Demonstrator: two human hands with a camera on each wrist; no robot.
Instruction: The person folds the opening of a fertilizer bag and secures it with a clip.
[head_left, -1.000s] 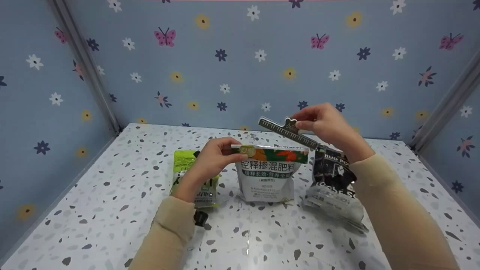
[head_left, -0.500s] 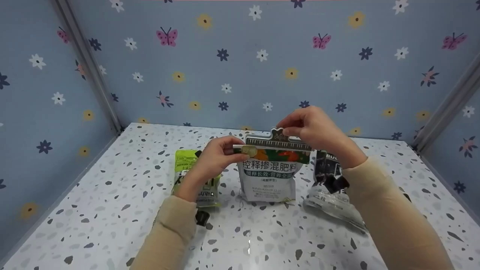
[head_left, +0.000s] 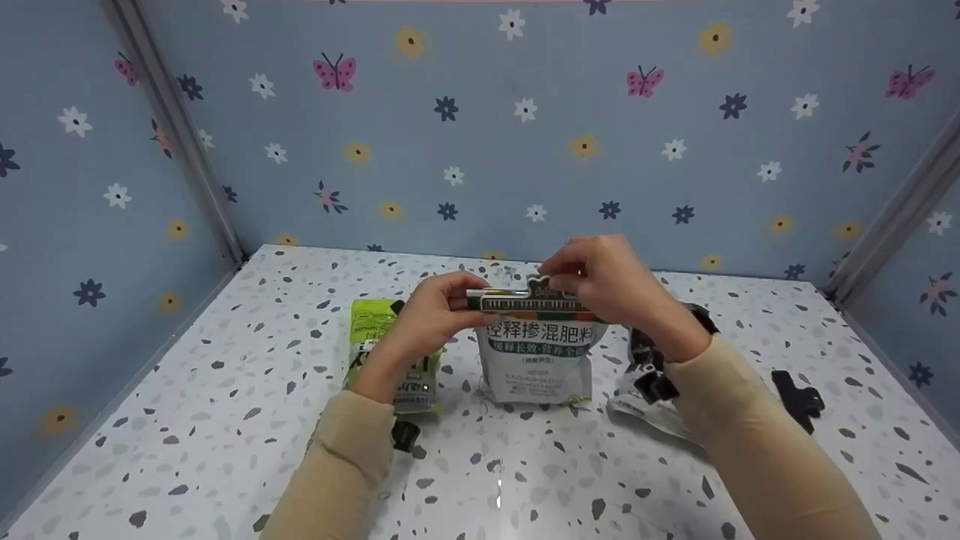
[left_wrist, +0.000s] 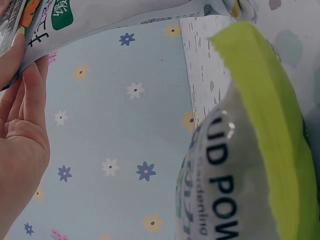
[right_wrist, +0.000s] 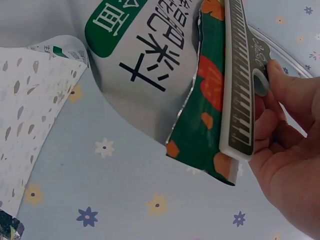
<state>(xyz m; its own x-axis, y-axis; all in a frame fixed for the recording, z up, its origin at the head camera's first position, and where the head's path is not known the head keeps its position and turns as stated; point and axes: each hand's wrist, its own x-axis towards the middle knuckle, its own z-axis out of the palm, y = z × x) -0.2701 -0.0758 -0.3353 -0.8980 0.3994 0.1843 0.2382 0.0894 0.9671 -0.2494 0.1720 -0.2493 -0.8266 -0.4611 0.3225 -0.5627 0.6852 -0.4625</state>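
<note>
Wall [head_left: 480, 150]: pale blue, printed with flowers and butterflies, beyond the left hand [head_left: 429, 315] and right hand [head_left: 611, 285].

Counter [head_left: 540, 480]: white with grey speckles, below both hands and toward the person.

White bag [head_left: 534, 367]: upright on the counter, below and between the hands; its top is folded into a green strip with orange and red print.

Black bag [head_left: 643, 349]: beneath the right forearm and largely covered by it, lower part pale; full outline cannot be told.

Green bag [head_left: 369, 322]: just beside the left hand on its outer side, partly behind the left forearm.

Left hand: thumb in front, fingers behind, pinching the left end of the folded strip.

Right hand: thumb and fingers pinching the tab of the clip, narrow grip.

Clip [head_left: 525, 304]: long, piano-key print, lying along the folded strip between the hands, level with it. In the right wrist view a corner of the strip pokes out past the clip's end. Whether its bite is closed cannot be told.

Black piece [head_left: 799, 401]: on the counter, outward of the right forearm; kind unclear.
</note>
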